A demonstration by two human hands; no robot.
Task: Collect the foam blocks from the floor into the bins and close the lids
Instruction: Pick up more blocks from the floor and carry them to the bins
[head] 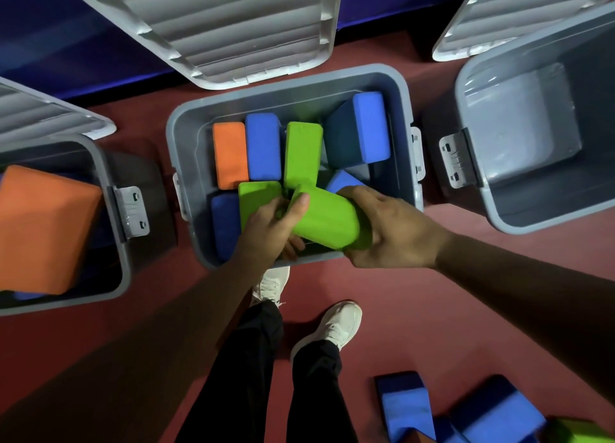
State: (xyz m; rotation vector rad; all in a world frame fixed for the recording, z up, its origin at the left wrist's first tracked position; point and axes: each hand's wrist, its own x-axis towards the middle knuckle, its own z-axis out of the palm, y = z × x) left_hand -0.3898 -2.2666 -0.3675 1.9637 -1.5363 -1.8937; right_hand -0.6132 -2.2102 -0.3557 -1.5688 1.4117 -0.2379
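Both hands grasp one green foam block [324,221]: the left hand [269,229] at its nine o'clock end with the thumb on top, the right hand [389,229] at three o'clock. The block hangs over the six o'clock side of the middle bin [289,83], above other blocks inside. A large orange block [43,229] sits in the left bin [100,163] at nine o'clock. Blue blocks [406,406] lie on the floor at five o'clock.
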